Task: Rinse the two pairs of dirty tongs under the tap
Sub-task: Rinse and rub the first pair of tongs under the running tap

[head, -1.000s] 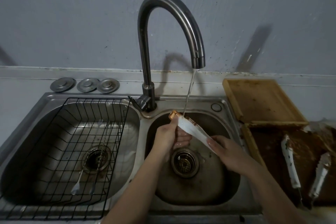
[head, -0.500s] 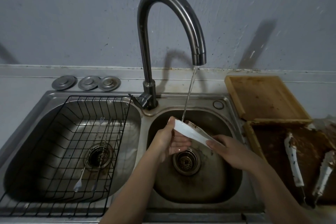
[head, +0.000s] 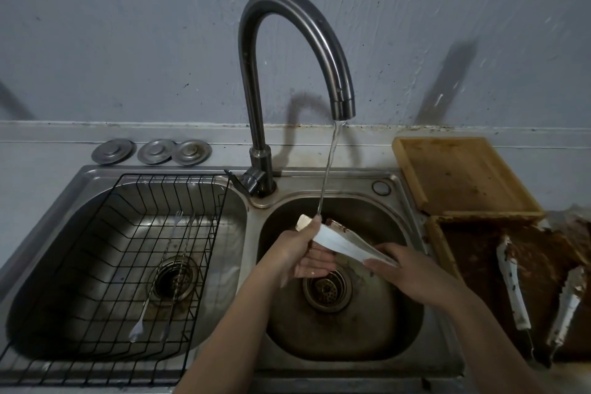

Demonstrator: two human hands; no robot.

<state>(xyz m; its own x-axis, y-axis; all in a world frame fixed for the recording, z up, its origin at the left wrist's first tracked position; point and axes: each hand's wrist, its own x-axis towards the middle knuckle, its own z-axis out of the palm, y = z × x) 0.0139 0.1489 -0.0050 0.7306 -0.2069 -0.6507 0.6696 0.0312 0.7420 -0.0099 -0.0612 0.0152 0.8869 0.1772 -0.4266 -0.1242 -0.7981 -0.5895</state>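
Under the tap point(head: 297, 51), both hands' fingers point(head: 379, 262) clasp tongs point(head: 345, 245).

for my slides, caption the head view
Both hands, left hand and right hand, hold white plastic tongs under the curved steel tap.

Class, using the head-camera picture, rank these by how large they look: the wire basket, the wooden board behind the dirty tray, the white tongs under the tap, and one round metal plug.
1. wire basket
2. wooden board
3. white tongs
4. round metal plug

This ranks apparent size only; the wide-angle lens stretches things near the edges.
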